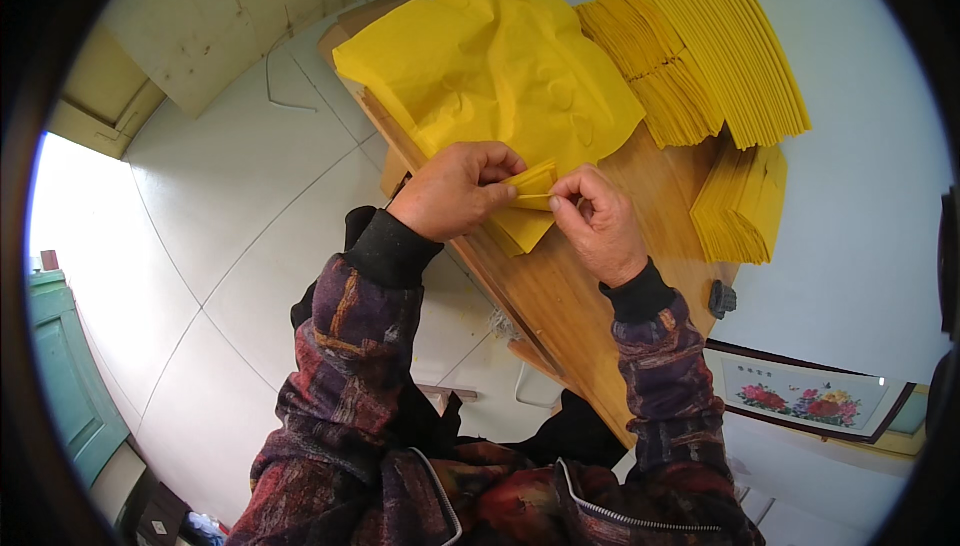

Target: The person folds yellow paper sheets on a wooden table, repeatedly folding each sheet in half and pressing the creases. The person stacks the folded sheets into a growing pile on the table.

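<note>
Between my two hands is a folded piece of yellow paper (pixel 533 186), held just above the near left part of the wooden table. My left hand (pixel 450 186) grips its left side between thumb and bent fingers. At its right edge, my right hand (pixel 600 221) pinches a thin fold with thumb and forefinger. A loose yellow corner (pixel 522 230) hangs below the fold. Right behind my hands, a large creased yellow sheet (pixel 490 66) lies spread over the table's far end. My fingers hide part of the folded piece.
Stacks of folded yellow paper, one tall (pixel 725 41), one lower (pixel 650 61) and one nearer (pixel 745 204), stand along the wooden table's (pixel 570 296) right side by the wall. A small dark grey block (pixel 722 299) sits at the right edge. Tiled floor (pixel 240 216) lies left.
</note>
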`<state>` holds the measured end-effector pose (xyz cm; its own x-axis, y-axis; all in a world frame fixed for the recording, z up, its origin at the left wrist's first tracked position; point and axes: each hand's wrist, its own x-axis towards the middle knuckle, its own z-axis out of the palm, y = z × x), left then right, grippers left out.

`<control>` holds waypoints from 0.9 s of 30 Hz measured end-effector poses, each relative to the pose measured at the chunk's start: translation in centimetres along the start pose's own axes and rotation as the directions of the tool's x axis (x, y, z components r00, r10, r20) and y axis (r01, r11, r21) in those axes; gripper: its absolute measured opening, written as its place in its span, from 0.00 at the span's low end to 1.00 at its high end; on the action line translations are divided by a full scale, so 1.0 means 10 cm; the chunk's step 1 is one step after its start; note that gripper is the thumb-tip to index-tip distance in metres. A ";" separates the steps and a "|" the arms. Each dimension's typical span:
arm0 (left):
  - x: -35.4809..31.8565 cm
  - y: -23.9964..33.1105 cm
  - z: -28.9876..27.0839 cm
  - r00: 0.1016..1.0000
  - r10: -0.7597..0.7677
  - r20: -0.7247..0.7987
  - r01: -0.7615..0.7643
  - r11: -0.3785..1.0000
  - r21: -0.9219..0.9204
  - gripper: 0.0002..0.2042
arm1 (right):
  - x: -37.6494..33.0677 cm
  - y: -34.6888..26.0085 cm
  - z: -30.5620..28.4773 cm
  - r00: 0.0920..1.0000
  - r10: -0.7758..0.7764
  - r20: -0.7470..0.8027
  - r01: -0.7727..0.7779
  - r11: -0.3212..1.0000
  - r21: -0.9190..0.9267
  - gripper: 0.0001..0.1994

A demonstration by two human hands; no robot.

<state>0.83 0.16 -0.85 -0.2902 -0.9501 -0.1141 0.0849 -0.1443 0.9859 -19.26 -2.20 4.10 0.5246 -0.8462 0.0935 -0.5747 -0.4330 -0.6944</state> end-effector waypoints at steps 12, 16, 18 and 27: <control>-0.01 0.03 0.00 0.999 -0.046 0.011 0.047 0.998 -0.037 0.11 | -0.01 0.06 0.02 0.999 0.031 0.005 -0.032 0.999 0.044 0.02; -0.01 0.05 0.00 0.997 -0.075 0.007 0.075 0.996 -0.039 0.11 | 0.00 0.08 0.03 1.000 0.028 0.002 -0.028 0.999 0.043 0.02; -0.01 0.05 0.02 0.995 -0.098 -0.024 0.097 0.995 -0.027 0.12 | 0.00 0.08 0.04 1.000 0.030 0.005 -0.030 0.999 0.046 0.02; 0.01 0.03 0.04 0.996 -0.058 -0.061 0.059 0.998 0.020 0.12 | -0.06 0.04 0.05 0.997 -0.041 0.064 0.042 0.999 -0.017 0.10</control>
<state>0.45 0.11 -0.50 -0.2363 -0.9552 -0.1783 0.0482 -0.1947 0.9797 -19.46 -1.72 3.40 0.5867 -0.8062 0.0765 -0.5624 -0.4736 -0.6778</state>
